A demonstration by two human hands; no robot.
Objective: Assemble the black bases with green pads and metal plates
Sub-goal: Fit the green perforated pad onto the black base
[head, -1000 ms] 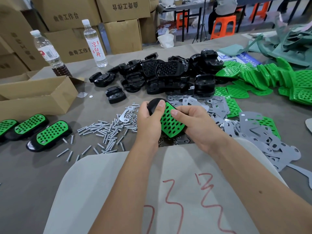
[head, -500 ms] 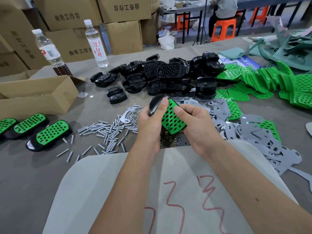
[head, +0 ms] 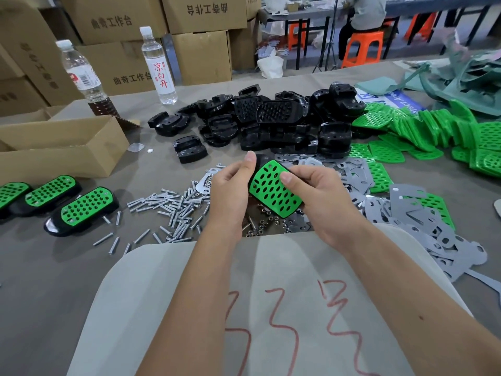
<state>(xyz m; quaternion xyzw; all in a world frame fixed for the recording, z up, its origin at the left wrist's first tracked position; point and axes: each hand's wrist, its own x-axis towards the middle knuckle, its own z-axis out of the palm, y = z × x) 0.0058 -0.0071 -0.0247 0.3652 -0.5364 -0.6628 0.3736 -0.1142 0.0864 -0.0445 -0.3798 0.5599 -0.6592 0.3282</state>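
Gripping one black base with a green pad seated on top, both hands hold it up above the counter, dead centre of the view. The left hand curls round the base's 9 o'clock edge, thumb up along the rim; the right hand pinches the 3 o'clock side, thumb pressed on the pad's face and fingers wrapped underneath. At 12 o'clock sits the heap of bare black bases; loose green pads spill out at 2 o'clock; grey metal plates lie scattered at 3 o'clock. Screws are strewn at 9 o'clock just beside the left wrist, and three finished pieces line up further out at 9 o'clock, in front of a cardboard box
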